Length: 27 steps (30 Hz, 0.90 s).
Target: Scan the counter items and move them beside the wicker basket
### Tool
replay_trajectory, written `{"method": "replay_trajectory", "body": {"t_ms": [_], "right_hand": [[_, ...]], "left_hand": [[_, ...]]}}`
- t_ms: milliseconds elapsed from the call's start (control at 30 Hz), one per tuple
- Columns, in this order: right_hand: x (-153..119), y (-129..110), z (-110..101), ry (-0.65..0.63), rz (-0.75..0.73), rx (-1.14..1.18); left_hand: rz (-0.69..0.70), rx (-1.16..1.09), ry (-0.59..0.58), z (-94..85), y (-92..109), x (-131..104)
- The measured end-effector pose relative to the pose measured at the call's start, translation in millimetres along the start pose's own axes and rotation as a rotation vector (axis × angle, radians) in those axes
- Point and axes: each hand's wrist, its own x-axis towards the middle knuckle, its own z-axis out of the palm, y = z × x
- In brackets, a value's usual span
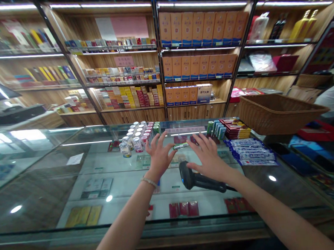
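A slim green-and-white stick-shaped pack [181,145] is above the glass counter [125,184]. My left hand [159,157] pinches its left end between thumb and index finger, the other fingers spread. Fingertips of my right hand [208,156] are at the pack's right end; that hand is open, thumb well apart from the fingers. Below my right palm lies a black handheld barcode scanner [188,176], its handle pointing right. Similar green packs [210,128] stand beside blue ones [219,130] behind my right hand. White-lidded tubs [138,142] are grouped behind my left hand.
To the right are blue-and-white sachets [252,152], red-and-yellow boxes [236,128] and a wicker basket [279,114]. A paper slip [75,159] lies on the left. Shelves with orange boxes [200,66] line the wall. Part of another person's white sleeve [333,96] shows far right.
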Motion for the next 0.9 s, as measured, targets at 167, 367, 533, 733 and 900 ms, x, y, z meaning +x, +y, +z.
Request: {"method": "replay_trajectory", "body": {"t_ms": [167,367,533,733,900], "right_hand": [[-44,-8,20,-0.125,0.006,0.073],[-54,-16,29,-0.144,0.085,0.054],[-49,-18,21,-0.170,0.049,0.048],[-40,-5,10,-0.050,0.041,0.097],[-14,17,-19,-0.180,0.179,0.138]], "left_hand": [[-0.003,0.007,-0.002,2.5,-1,-1],[-0.001,0.027,0.007,3.6,-4,-2],[-0.012,0.036,0.006,3.1,-4,-2],[-0.050,0.024,0.006,3.2,-5,-2],[-0.067,0.020,0.024,5.7,-10,-2]]}}
